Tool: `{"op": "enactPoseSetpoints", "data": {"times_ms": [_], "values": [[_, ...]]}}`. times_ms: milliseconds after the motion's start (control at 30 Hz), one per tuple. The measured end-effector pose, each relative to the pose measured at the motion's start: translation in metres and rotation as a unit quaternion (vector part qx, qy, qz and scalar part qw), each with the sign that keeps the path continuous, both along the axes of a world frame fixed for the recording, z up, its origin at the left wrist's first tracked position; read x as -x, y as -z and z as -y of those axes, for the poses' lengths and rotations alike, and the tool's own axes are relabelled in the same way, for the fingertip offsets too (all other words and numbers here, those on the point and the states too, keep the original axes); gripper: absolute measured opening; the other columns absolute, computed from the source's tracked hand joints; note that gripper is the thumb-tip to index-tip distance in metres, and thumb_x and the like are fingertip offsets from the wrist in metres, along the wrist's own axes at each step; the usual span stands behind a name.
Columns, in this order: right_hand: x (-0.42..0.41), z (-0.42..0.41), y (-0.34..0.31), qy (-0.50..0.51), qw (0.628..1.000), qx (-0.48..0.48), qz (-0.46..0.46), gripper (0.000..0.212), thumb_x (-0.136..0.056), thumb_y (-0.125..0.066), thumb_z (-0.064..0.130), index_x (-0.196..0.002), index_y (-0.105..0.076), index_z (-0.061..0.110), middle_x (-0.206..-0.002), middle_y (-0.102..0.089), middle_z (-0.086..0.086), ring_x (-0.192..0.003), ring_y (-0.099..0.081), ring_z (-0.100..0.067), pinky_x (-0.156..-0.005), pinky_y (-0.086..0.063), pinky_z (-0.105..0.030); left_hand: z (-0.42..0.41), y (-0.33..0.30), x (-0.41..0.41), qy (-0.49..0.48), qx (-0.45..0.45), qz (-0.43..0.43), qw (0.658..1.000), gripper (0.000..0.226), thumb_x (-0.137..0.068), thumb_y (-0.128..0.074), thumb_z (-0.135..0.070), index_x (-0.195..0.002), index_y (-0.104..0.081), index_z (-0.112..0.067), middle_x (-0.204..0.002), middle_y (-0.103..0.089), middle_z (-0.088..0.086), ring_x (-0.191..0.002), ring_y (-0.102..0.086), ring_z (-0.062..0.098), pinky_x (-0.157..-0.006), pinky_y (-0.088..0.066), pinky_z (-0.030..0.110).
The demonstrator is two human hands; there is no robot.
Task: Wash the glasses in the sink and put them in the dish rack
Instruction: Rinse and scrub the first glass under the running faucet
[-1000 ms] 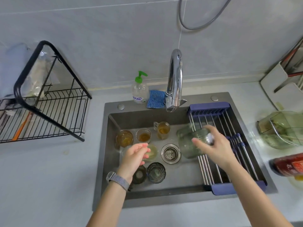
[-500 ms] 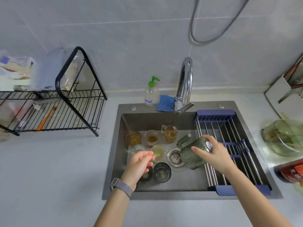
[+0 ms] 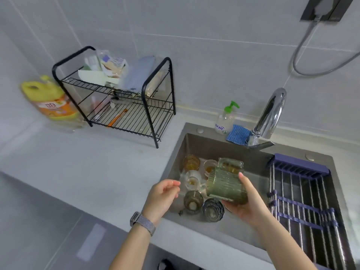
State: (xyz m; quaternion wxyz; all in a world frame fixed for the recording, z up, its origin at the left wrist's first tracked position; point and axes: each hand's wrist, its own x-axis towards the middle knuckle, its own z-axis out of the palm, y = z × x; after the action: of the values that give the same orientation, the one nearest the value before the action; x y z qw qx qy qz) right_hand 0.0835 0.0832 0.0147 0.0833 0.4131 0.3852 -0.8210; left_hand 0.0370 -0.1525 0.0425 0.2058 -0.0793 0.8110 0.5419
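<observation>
1. Lifted leftward since before, the ribbed green glass mug point(image 3: 227, 184) sits gripped in the right hand point(image 3: 246, 201) above the sink point(image 3: 243, 232).
2. Left hand point(image 3: 160, 195) hovers loosely open, holding nothing.
3. Farther off, the black dish rack point(image 3: 124, 106) stands on the surface point(image 3: 81, 162).

You see a bright kitchen with soft, even light. The tap point(image 3: 271, 114) shines. Straight lines bend near the edges. The yellow bottle point(image 3: 48, 98) looks blurry.
</observation>
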Motion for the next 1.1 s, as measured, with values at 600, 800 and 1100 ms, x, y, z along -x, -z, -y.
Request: {"op": "enactPoseSetpoints", "data": {"times_ms": [600, 800, 1100], "values": [[0.122, 0.223, -0.024, -0.142, 0.986, -0.055, -0.061, 0.066, -0.063, -0.078, 0.042, -0.118, -0.059, 0.012, -0.111, -0.069, -0.015, -0.102, -0.067, -0.029, -0.08, -0.055, -0.041, 0.239, -0.009, 0.093, 0.074, 0.163, -0.128, 0.975, 0.01, -0.093, -0.061, -0.016, -0.093, -0.068, -0.023, -0.084, -0.062, -0.017, -0.074, -0.056, -0.01, -0.066, -0.037, -0.002], [0.158, 0.299, -0.019, -0.103, 0.994, -0.032, -0.034, 0.055, -0.067, -0.075, 0.041, -0.112, -0.062, 0.012, -0.109, -0.069, -0.015, -0.102, -0.066, -0.029, -0.078, -0.054, -0.04, 0.322, 0.003, 0.145, 0.116, 0.158, -0.133, 0.972, 0.01, -0.093, -0.061, -0.014, -0.097, -0.071, -0.014, -0.084, -0.064, -0.014, -0.07, -0.056, -0.019, -0.068, -0.038, -0.001], [0.222, 0.317, -0.021, -0.086, 0.991, -0.093, -0.038, 0.049, -0.078, -0.073, 0.043, -0.117, -0.062, 0.016, -0.118, -0.067, -0.013, -0.108, -0.065, -0.028, -0.088, -0.055, -0.041, 0.344, 0.022, 0.22, 0.152, 0.112, -0.073, 0.979, 0.012, -0.093, -0.059, -0.016, -0.096, -0.069, -0.021, -0.089, -0.068, -0.009, -0.08, -0.064, 0.007, -0.07, -0.044, 0.008]]}}
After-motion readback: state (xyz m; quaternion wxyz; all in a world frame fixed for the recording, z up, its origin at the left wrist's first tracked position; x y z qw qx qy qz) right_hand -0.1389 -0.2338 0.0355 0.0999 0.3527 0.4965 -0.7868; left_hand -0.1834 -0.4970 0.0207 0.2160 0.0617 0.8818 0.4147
